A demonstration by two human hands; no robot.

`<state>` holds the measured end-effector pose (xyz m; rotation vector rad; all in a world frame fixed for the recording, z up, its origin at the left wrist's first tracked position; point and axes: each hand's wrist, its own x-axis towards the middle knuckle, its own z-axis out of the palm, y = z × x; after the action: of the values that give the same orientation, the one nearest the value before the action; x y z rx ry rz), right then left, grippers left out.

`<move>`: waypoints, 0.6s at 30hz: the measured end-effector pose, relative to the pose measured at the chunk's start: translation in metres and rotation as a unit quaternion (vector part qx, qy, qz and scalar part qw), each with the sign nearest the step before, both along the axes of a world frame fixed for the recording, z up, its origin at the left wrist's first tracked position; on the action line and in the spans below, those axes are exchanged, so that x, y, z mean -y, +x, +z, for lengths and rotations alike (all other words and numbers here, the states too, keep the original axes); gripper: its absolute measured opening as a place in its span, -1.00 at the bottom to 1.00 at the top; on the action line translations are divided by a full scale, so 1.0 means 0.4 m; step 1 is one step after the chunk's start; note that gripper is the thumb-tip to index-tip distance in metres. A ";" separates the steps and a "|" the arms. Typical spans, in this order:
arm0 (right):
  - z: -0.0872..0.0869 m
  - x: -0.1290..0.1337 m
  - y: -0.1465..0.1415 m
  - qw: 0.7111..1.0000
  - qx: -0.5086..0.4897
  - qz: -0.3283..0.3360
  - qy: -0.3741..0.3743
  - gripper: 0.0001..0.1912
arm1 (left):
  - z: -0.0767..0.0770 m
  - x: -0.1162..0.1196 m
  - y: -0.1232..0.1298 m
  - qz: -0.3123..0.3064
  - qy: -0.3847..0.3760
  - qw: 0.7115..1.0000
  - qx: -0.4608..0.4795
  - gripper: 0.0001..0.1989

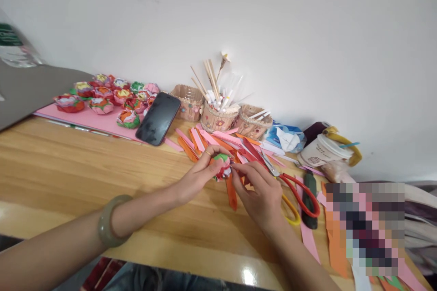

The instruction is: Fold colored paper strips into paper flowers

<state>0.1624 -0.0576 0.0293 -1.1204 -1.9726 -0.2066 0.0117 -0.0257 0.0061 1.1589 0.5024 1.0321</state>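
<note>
Paper flower: nearer my left hand than my right hand.
The left hand grasps the flower above the counter, at that hand's 3 o'clock; the flower is compact, without a clear long axis. From the right hand, it lies at 10 o'clock. Right fingertips touch its 3 o'clock edge; whether they grip it, I cannot tell.

A plain white wall rises behind the table, broad and softly lit, with a faint smudge above the table's left half. The table's top is yellowish wood, glossy, its grain running lengthwise. A bright patch of reflected light shines near the table's front edge.
</note>
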 end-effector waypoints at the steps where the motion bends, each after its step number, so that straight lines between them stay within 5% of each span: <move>1: 0.002 0.000 -0.001 1.000 -0.009 0.004 -0.012 -0.87 | -0.001 0.001 0.000 0.004 0.010 1.000 -0.002 -0.77; 8: 0.004 -0.002 -0.005 0.990 -0.079 0.005 -0.116 -0.88 | -0.007 0.001 0.002 0.004 0.018 1.000 0.000 -0.75; 18: -0.033 0.002 0.014 0.995 0.017 -0.054 0.081 -0.76 | -0.008 0.005 0.005 0.004 -0.022 1.000 0.021 -0.75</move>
<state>0.1681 -0.0585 0.0163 -1.1246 -1.8890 -0.4388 0.0136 -0.0277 0.0029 1.0960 0.4948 1.0447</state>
